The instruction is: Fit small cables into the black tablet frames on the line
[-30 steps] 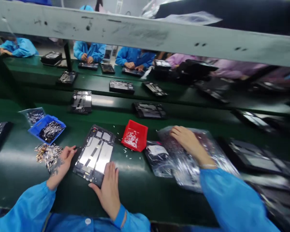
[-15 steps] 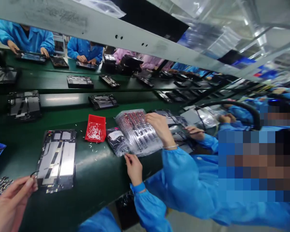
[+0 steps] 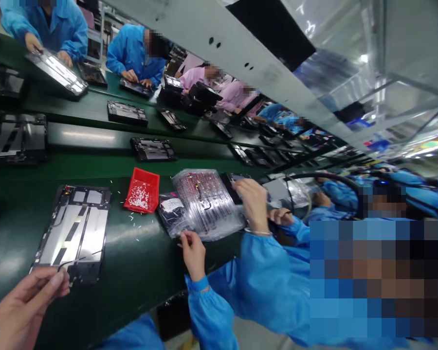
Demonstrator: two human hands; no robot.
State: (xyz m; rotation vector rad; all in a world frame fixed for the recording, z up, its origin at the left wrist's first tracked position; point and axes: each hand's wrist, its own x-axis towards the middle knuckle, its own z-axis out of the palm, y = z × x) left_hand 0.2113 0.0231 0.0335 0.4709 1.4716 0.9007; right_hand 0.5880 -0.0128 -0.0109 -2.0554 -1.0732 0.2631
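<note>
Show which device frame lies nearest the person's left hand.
The silver-panelled frame just past the left hand, on the front bench; the others lie farther from that hand.

left hand (image 3: pixel 25 304) cut off by bottom-left corner | thin item at its fingers (image 3: pixel 54 279) too fine to identify | white parts (image 3: pixel 138 197) in red bin (image 3: pixel 146 177) too small to tell | clear bag (image 3: pixel 204 204) contents blurred by glare | mosaic block (image 3: pixel 372 277) hides co-worker (image 3: pixel 263 277) | far-bench units (image 3: pixel 266 158) too small

A green assembly belt (image 3: pixel 138 272) carries a tablet frame (image 3: pixel 75 233), red bin (image 3: pixel 141 190), and plastic bags (image 3: pixel 204 204).
</note>
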